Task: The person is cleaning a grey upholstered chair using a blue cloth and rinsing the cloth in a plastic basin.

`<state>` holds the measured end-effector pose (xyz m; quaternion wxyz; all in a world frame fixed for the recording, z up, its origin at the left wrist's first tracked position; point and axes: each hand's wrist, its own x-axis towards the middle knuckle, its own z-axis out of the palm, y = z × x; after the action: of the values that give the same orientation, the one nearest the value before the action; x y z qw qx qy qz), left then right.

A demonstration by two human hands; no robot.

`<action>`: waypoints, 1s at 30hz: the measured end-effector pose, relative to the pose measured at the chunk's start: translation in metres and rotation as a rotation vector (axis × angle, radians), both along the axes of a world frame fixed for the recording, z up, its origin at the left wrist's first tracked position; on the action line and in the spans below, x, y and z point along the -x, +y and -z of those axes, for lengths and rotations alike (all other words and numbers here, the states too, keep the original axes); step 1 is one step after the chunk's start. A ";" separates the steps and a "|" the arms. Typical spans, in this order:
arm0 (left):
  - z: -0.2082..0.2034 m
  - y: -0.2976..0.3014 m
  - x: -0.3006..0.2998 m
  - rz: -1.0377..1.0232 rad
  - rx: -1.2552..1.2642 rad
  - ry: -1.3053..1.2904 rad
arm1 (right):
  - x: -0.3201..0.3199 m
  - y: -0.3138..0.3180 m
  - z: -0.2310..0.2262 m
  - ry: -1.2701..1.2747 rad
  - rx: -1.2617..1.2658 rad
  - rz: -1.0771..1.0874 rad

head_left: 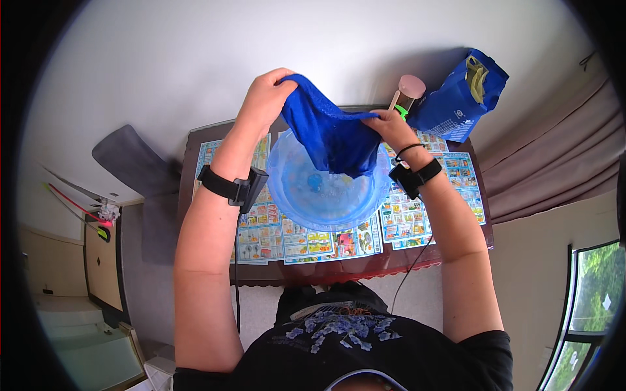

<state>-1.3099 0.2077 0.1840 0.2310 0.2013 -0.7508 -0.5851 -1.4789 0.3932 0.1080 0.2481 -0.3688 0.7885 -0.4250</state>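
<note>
A dark blue cloth hangs stretched between my two hands above a basin. My left hand pinches its upper left corner, higher than the other side. At the right, my right hand grips the opposite corner between thumb and fingers. The lower part of the cloth is darker and looks wet, and it hangs over the far part of the basin. Below it stands a translucent light blue plastic basin with what looks like water in it.
Printed leaflets cover much of the dark wooden table. At the back right stand a blue bag and a pink-lidded jar. A grey chair is at the left, a curtain at the right.
</note>
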 end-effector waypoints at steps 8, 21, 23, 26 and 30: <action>0.072 -0.034 -0.001 -0.225 0.292 -0.130 | -0.001 -0.013 -0.002 0.260 0.205 0.120; 0.252 0.006 0.011 0.397 0.638 -0.997 | -0.051 -0.039 0.178 0.462 -0.690 -0.778; 0.266 0.013 0.005 0.634 0.725 -1.049 | -0.069 -0.048 0.184 0.512 -0.844 -1.015; 0.247 0.036 0.010 0.873 0.706 -1.003 | -0.062 -0.041 0.224 0.446 -1.021 -0.997; 0.279 0.017 0.001 0.740 0.676 -1.236 | -0.078 -0.046 0.190 0.609 -1.041 -0.992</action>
<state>-1.3109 0.2243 -0.0952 -0.3883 0.1460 -0.8980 -0.1468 -1.4007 0.3469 -0.0824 0.3231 -0.6148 0.6627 0.2801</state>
